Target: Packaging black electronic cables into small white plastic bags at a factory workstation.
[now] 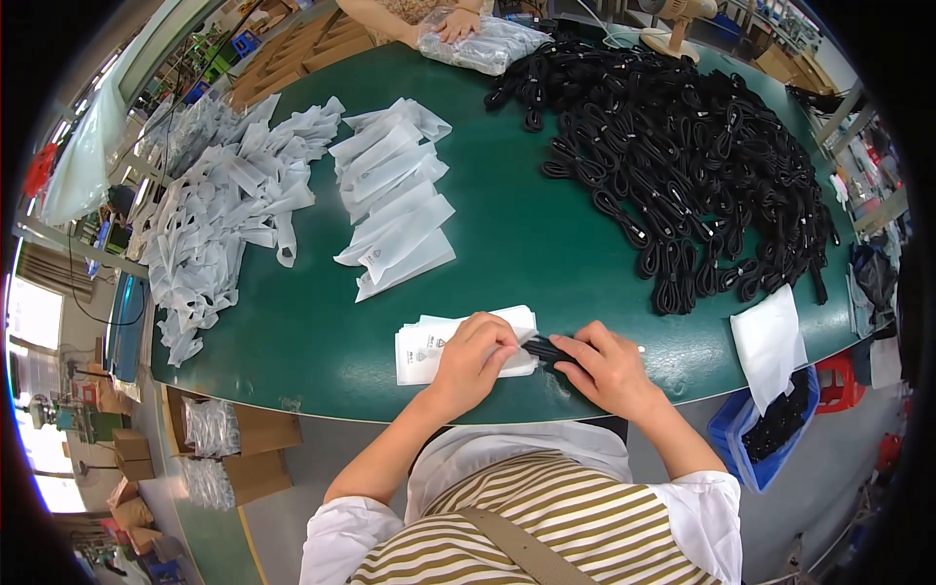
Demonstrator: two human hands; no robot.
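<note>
A coiled black cable (546, 351), mostly hidden, is pinched by the right hand (606, 369) at the mouth of a white pouch (429, 343), pressed flat by the left hand's (475, 353) curled fingers at the green table's (507, 244) near edge. Beyond lie more pouches (395, 195) and a cable heap (682, 156).

green table (526, 244), black cables (682, 156), white bags (395, 195), blue bin (756, 458)

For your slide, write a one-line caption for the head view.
Both hands, left hand and right hand, slide a coiled black cable into a white pouch on a green table.
</note>
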